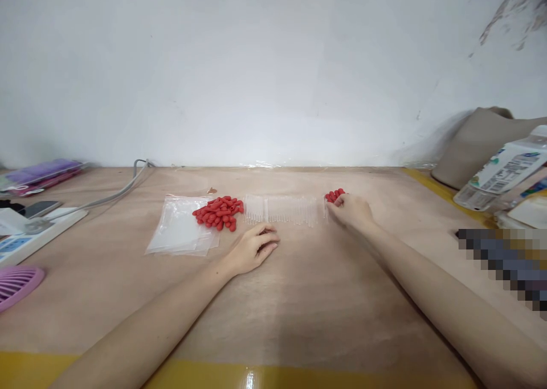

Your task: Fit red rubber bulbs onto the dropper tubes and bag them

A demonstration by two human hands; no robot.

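My left hand (pixel 252 248) rests on the table with its fingers loosely bent and apart, nothing in it. Just beyond it lies a row of thin clear tubes (pixel 280 209), side by side, that look like dropper tubes. A heap of red rubber bulbs (pixel 219 212) sits to their left, partly on clear plastic bags (pixel 179 229). To the right, my right hand (pixel 354 211) has its fingers pinched together beside a small group of red bulbs (pixel 334 195). Clear tubes show below that group. My fingers hide what they hold, if anything.
At the left are a power strip (pixel 43 229) with a grey cable (pixel 113 195), a phone (pixel 41 209), a pink fan (pixel 19 283) and purple packets (pixel 45 172). A bottle (pixel 504 170) and a beige container (pixel 470 147) stand at the right. A white wall (pixel 273 76) bounds the back.
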